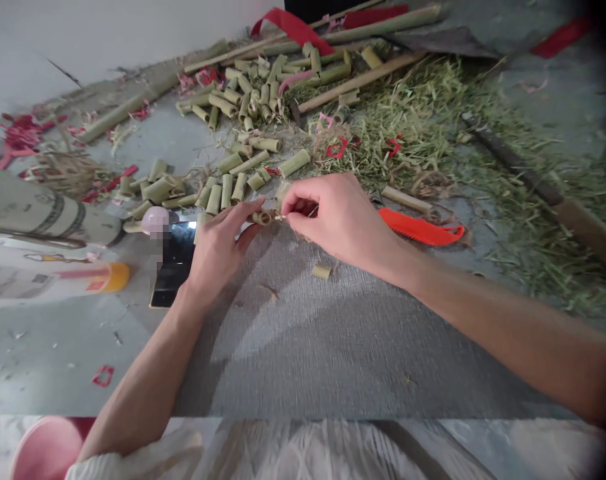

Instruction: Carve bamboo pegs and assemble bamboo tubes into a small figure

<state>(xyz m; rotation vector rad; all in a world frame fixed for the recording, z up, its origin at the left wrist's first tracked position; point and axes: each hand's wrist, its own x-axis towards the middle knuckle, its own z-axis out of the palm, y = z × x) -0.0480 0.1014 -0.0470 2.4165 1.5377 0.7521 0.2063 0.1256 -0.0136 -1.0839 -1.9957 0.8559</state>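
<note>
My left hand (221,241) grips a short bamboo tube (264,218) between thumb and fingers, its hollow end turned to the right. Close beside that end, my right hand (335,212) is closed in a pinch; a small pale tip shows at its fingertips, too small to name. Several cut bamboo pieces (226,191) lie just beyond the left hand. On the grey mat (303,347), a loose bamboo piece (321,271) rests below the right hand. An orange-red serrated tool (423,227) lies to the right, partly behind my right forearm.
A dark phone (175,263) lies left of my left wrist, near a bottle with a yellow cap (115,276). Bamboo offcuts (247,90) and a wooden-handled hammer (357,83) fill the back. Shredded green leaves (423,120) and a long blade (513,157) cover the right.
</note>
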